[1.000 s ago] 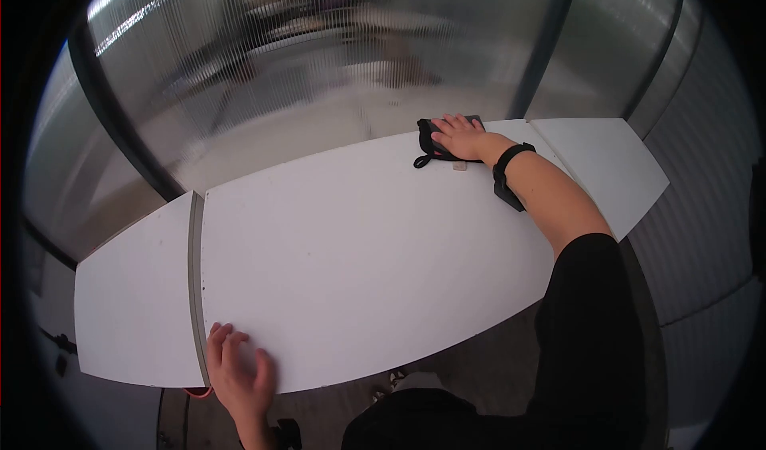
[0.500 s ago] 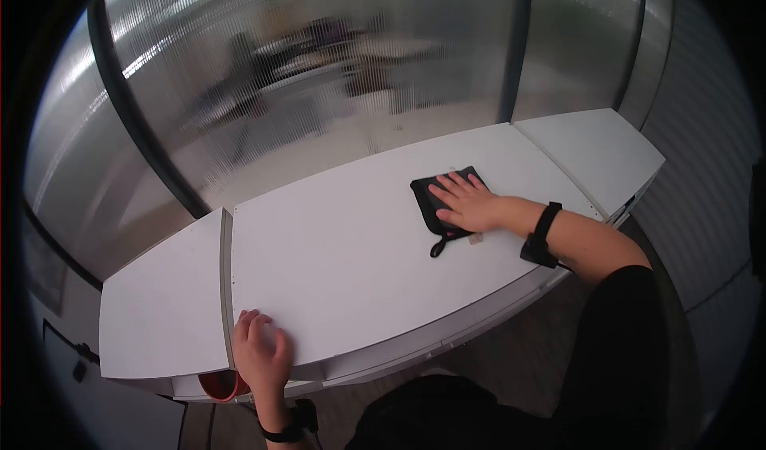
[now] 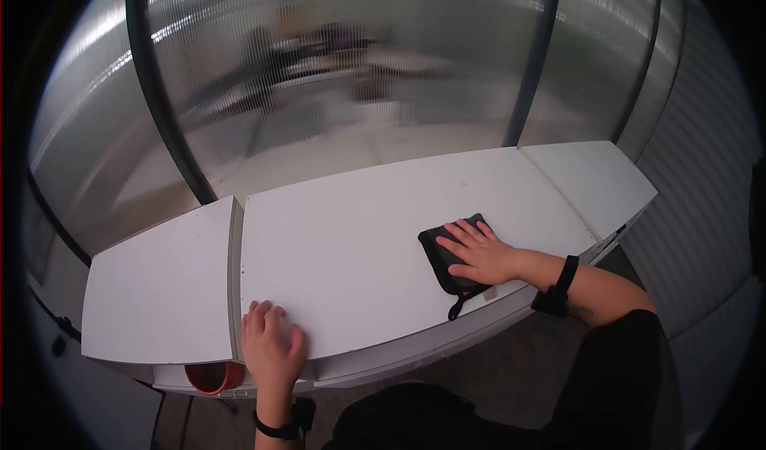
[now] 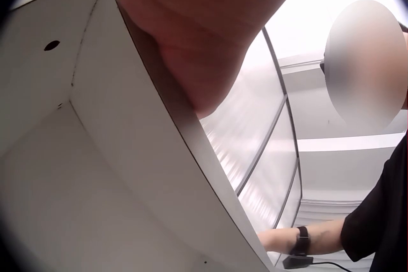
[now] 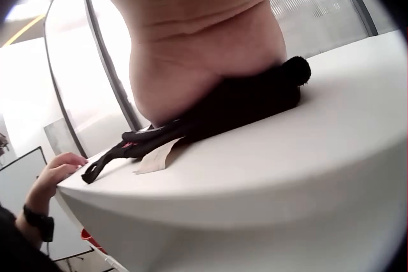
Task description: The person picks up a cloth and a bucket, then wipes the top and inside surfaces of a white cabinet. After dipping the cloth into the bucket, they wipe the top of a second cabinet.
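Observation:
Under my right hand (image 3: 488,258) lies a dark grey cleaning cloth (image 3: 435,258) with black edging. The palm presses flat on it with fingers spread, on the right part of the white cabinet top (image 3: 343,250). A hanging loop (image 3: 456,309) sticks out toward the front edge, beside a pale label (image 5: 156,157). In the right wrist view the cloth looks thick, and the heel of the hand bears down on it. My left hand (image 3: 273,350) rests at the top's front edge, near the left seam, its fingers loosely bent and holding nothing. Its fingers are hidden in the left wrist view.
Below the top are open compartments; a red container (image 3: 211,380) sits in the left one. A ribbed translucent partition (image 3: 343,107) with dark posts stands along the back edge. Further white tops adjoin at the left (image 3: 163,282) and the right (image 3: 586,180).
My right hand has slid the cloth from the back edge toward the front edge. The left hand stays at the front edge while the head view has shifted.

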A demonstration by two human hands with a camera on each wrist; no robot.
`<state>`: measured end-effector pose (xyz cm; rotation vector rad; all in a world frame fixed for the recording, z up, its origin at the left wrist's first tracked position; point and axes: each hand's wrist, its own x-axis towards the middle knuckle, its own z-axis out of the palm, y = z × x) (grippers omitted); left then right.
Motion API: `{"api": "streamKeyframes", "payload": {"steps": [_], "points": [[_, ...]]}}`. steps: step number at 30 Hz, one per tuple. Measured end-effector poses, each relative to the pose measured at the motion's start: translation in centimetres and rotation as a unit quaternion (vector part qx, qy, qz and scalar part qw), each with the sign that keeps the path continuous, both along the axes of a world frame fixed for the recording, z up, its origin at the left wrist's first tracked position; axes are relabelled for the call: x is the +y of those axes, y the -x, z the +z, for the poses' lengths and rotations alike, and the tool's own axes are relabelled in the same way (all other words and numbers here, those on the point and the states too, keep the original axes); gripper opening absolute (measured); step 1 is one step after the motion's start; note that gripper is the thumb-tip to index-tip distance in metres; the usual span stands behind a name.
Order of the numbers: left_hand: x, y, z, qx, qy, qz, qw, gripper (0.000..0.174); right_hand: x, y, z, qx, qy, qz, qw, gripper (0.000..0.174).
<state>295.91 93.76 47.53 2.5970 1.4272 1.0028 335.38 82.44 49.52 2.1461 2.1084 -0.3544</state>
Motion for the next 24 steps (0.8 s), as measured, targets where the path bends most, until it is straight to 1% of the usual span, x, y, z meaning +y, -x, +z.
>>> {"api": "streamKeyframes", "payload": {"steps": [2, 4, 7, 11, 12, 14, 17, 20, 22, 24], "points": [[0.1, 0.0, 0.2, 0.004, 0.001, 0.007, 1.0, 0.027, 3.2, -1.7, -0.2, 0.013, 0.004, -0.01, 1.0, 0.069], [0.1, 0.0, 0.3, 0.008, -0.004, -0.003, 1.0, 0.028, 6.8, -2.7, 0.0, 0.005, 0.006, -0.039, 0.999, 0.068], [0.1, -0.1, 0.5, 0.002, 0.001, 0.002, 1.0, 0.027, 12.8, -3.9, -0.6, -0.015, -0.022, -0.098, 0.995, 0.067], [-0.1, -0.5, 0.7, -0.003, 0.004, 0.016, 1.0, 0.026, 19.1, -4.0, -0.2, -0.004, -0.009, -0.148, 0.989, 0.068], [-0.1, -0.6, 0.8, -0.004, 0.006, 0.031, 0.999, 0.026, 20.5, -3.6, -0.2, -0.006, -0.01, -0.16, 0.987, 0.068], [-0.2, -0.9, 1.0, 0.013, -0.019, 0.025, 0.999, 0.025, 22.7, -2.5, -0.1, -0.003, -0.012, -0.173, 0.985, 0.068], [-0.3, -1.0, 1.0, 0.006, -0.022, 0.039, 0.999, 0.024, 26.2, 0.6, -0.2, 0.008, -0.019, -0.131, 0.991, 0.068], [-0.1, -1.1, 0.9, 0.0, -0.035, 0.048, 0.998, 0.023, 29.6, 6.0, 0.0, 0.018, -0.024, -0.058, 0.998, 0.067], [-0.2, -1.0, 1.0, -0.018, -0.025, 0.035, 0.999, 0.022, 31.9, 9.9, 0.0, 0.026, -0.027, -0.014, 0.999, 0.067], [-0.3, -1.0, 1.1, -0.019, -0.04, 0.047, 0.998, 0.022, 33.9, 13.3, 0.2, 0.044, -0.03, 0.012, 0.999, 0.067]]}}
